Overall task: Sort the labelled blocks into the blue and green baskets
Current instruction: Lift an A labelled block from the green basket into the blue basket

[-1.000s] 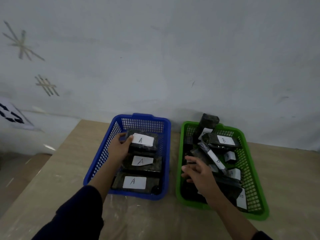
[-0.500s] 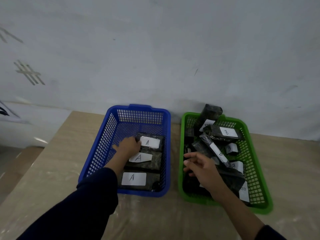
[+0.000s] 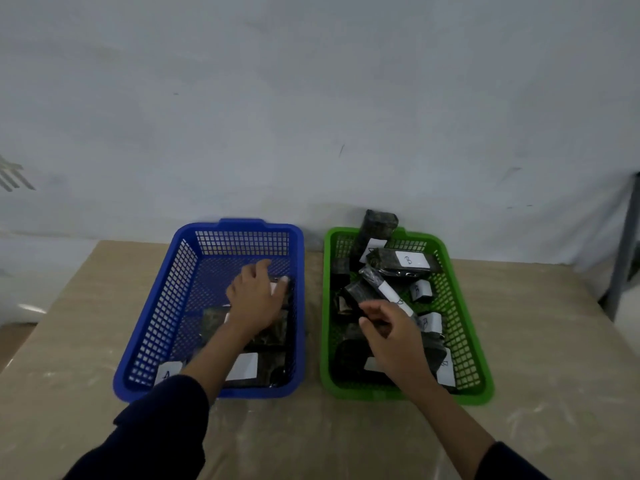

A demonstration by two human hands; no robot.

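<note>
- While both dark sleeves reach in over the table (image 3: 519,341), I see my left hand (image 3: 254,301) lying flat, fingers relaxed, on a dark block (image 3: 282,284) in the blue basket (image 3: 156,323).
- My right hand (image 3: 391,332) hovers over the green basket (image 3: 467,341), fingers loosely curled; whether it pinches anything I cannot tell.
- Beyond it, B-labelled blocks (image 3: 401,261) lie jumbled in green; one (image 3: 375,230) leans over the far rim.

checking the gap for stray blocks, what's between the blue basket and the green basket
Nothing: in the head view only a bare strip of the table shows between the blue basket and the green basket. No block lies there.
</note>
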